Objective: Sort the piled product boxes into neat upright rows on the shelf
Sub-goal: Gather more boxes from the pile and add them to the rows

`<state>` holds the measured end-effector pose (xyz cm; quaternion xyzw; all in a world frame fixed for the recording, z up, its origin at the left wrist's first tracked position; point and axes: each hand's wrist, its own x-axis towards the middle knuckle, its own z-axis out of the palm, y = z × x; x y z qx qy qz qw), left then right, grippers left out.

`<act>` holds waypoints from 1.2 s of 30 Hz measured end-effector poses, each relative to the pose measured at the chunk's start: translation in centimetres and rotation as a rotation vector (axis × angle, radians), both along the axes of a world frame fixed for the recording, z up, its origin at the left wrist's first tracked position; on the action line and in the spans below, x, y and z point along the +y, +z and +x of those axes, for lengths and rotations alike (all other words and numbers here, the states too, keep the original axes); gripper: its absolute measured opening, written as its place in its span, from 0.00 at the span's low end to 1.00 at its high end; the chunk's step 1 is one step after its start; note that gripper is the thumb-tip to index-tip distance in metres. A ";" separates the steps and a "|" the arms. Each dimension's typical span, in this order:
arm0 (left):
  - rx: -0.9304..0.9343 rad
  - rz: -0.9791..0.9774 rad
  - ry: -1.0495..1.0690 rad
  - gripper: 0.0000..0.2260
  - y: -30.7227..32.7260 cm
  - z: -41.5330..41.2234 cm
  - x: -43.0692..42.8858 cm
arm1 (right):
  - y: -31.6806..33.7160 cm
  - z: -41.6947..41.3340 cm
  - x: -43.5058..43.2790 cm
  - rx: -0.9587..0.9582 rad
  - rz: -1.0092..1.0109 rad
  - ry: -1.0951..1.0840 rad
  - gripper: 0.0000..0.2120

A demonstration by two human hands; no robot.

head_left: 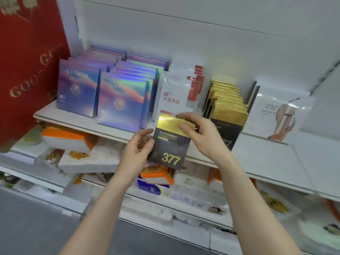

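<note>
Black-and-gold card stock, head view.

Item held: black-and-gold box (170,142), with a gold band across the top and "377" in gold numerals near the bottom. Held in the air in front of the shelf (266,153) edge, front face to the camera, roughly upright with a slight tilt. Touches no other stock.

Left hand (137,148): fingers curled round the box's left edge at mid-height, gripping it.

Right hand (200,133): thumb laid on the gold band, fingers bent over the top edge, pinching the upper right corner.

On the shelf, left to right:
- holographic boxes (121,102), purple-blue, standing upright in two rows front to back.
- white-and-red packs (176,96), upright in a row directly behind the held box, lower part hidden by it.
- black-and-gold row (228,103), same design as the held box, standing upright front to back, just right of the right hand; front box partly hidden by the wrist.
- white pack (279,115), clear-fronted, leaning back at the far right.

Far left: red gift bag (27,70) with gold lettering, standing beside the shelf end.

Lower shelves: orange-and-white packs (68,138) lying jumbled, with other blurred goods among them; labels unreadable.

Bottom left: grey floor (36,227).
</note>
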<state>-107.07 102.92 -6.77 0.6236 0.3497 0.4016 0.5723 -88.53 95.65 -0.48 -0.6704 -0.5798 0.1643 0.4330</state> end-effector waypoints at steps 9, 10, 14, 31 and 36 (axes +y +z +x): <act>0.492 0.468 -0.140 0.26 -0.5 11.4 -2.7 | 1.4 10.5 -6.1 -0.257 0.100 -0.311 0.14; 0.530 0.484 -0.137 0.27 -0.7 12.4 -2.9 | 0.8 10.7 -5.9 -0.289 0.103 -0.313 0.14; 0.574 0.555 -0.087 0.27 -1.3 14.8 -3.4 | -1.7 11.0 -5.4 -0.628 0.129 -0.350 0.17; 0.595 0.549 -0.027 0.25 -1.7 14.5 -4.2 | -2.2 12.5 -6.9 -0.677 0.141 -0.319 0.22; 0.525 0.547 -0.005 0.22 -0.8 12.1 -5.3 | -2.3 11.1 -10.5 -0.520 0.123 -0.501 0.21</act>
